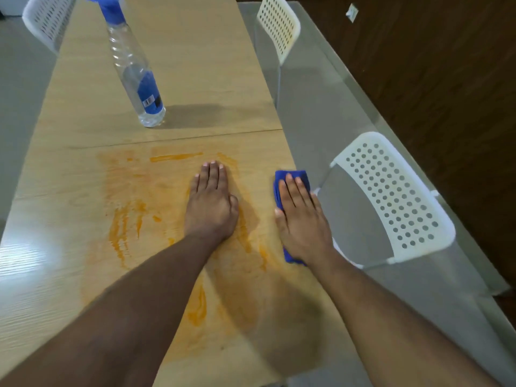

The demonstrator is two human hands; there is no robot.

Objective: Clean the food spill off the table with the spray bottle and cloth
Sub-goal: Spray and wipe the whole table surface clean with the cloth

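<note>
An orange food spill (122,227) is smeared in streaks across the near part of the light wooden table (55,289). My left hand (210,203) lies flat on the table inside the smear, fingers straight. My right hand (301,219) presses flat on a folded blue cloth (293,177) at the table's right edge, beside the spill. A clear spray bottle (134,68) with a blue head and blue label stands upright farther back on the table, apart from both hands.
A white perforated chair (391,196) stands close to the table's right edge by my right hand. Another white chair (279,23) is farther back on the right, and a third (47,20) at the far left. A seam (173,136) crosses the tabletop beyond the spill.
</note>
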